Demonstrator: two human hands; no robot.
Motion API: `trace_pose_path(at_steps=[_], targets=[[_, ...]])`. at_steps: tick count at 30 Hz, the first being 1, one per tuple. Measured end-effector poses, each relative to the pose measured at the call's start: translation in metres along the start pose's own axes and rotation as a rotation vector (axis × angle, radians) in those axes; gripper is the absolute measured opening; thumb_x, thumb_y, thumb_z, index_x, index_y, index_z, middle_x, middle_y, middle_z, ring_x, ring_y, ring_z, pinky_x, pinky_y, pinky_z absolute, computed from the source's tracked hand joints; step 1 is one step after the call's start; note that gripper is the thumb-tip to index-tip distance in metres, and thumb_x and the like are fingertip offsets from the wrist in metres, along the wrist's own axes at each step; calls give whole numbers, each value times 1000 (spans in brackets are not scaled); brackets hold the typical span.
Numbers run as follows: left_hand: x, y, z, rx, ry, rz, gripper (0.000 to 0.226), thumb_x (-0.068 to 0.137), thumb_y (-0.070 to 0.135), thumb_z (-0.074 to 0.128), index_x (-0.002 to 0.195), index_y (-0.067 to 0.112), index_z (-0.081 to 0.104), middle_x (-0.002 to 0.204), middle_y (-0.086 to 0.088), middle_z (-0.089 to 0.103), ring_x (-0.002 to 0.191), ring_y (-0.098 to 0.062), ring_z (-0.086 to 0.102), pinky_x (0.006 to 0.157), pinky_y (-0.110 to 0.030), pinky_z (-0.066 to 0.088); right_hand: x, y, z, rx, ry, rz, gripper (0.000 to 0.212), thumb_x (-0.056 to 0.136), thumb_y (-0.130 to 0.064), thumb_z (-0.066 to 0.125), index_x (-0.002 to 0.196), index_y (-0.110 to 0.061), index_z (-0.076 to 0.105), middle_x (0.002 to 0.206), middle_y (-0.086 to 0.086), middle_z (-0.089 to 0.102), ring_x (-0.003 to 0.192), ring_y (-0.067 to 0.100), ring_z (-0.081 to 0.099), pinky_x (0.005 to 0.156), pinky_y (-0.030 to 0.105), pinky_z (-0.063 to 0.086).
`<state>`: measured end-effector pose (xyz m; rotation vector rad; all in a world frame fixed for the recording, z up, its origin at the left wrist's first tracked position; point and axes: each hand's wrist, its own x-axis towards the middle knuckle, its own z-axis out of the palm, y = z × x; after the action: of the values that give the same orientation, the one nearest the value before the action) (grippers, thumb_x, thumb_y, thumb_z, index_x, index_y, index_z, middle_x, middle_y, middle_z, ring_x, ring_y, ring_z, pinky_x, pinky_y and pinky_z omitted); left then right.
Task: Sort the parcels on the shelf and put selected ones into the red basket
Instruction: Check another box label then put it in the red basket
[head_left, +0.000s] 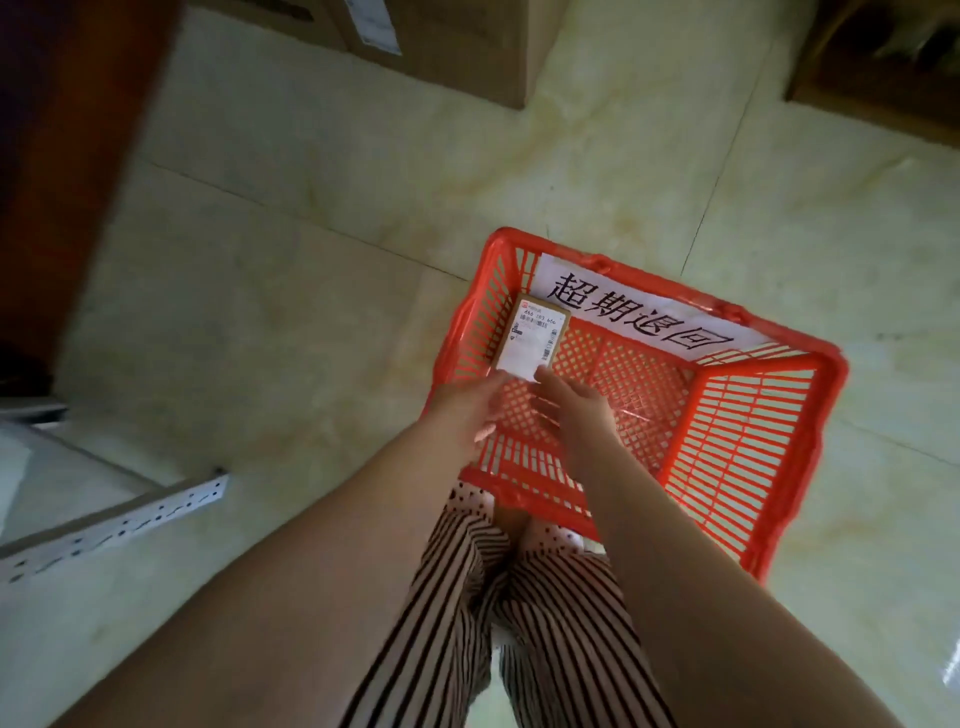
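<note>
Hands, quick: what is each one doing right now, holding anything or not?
Left hand: open, fingers straight beside the small parcel in the red basket, holding nothing.
Right hand: open, fingertips at the parcel's near edge, no grip.

Floor (291, 291) was glossy pale cream tile with faint marble veining and thin dark grout lines, one running diagonally across the upper half. Dark reddish-brown wood panel (67, 171) filled the left edge. Cardboard boxes (441, 47) with white labels sat on the floor at top centre. Wooden furniture (883, 62) stood at top right, dark and blurred. White perforated metal rail (119, 525) lay angled at lower left, beside a pale flat surface (31, 483). Lighting was dim, with heavy corner vignetting and a bright glare patch (943, 675) at the lower right.
</note>
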<state>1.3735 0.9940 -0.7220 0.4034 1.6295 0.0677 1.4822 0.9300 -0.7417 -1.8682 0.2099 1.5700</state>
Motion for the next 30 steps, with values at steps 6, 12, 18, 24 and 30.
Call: trace_pose_path(at_steps=[6, 12, 18, 24, 30], targets=[[-216, 8, -108, -224, -28, 235, 11, 90, 11, 64, 100, 16, 67, 96, -3, 71, 86, -14, 68, 74, -23, 53, -206, -58, 7, 98, -382, -61, 31, 87, -20, 72, 112, -2, 69, 101, 13, 73, 90, 25, 70, 79, 39, 60], [-383, -47, -221, -471, 72, 464, 30, 96, -2, 50, 120, 13, 62, 114, 0, 70, 111, -16, 66, 98, -28, 50, -377, -70, 67, -208, -641, -150, 16, 94, -18, 63, 108, -16, 70, 101, 0, 73, 92, 13, 66, 91, 30, 51], [-498, -163, -304, -997, 308, 474, 20, 95, 6, 55, 109, 15, 67, 107, -2, 72, 102, -17, 66, 86, -26, 51, -507, -18, 147, -588, -878, -160, 11, 94, -18, 62, 100, -21, 72, 94, -2, 73, 83, 9, 66, 79, 23, 49], [-569, -278, -369, -1320, 492, 525, 17, 96, 14, 57, 109, 19, 66, 110, 2, 71, 107, -15, 64, 88, -26, 50, -597, 83, 210, -891, -1048, -144, 9, 94, -20, 64, 99, -19, 72, 92, -3, 74, 83, 10, 67, 78, 23, 50], [-624, -415, -437, -1514, 623, 592, 16, 97, 14, 56, 108, 19, 66, 108, 4, 70, 107, -13, 63, 88, -25, 49, -694, 239, 257, -1086, -1194, -138, 9, 94, -22, 65, 97, -17, 72, 94, -1, 74, 86, 12, 67, 77, 24, 52]])
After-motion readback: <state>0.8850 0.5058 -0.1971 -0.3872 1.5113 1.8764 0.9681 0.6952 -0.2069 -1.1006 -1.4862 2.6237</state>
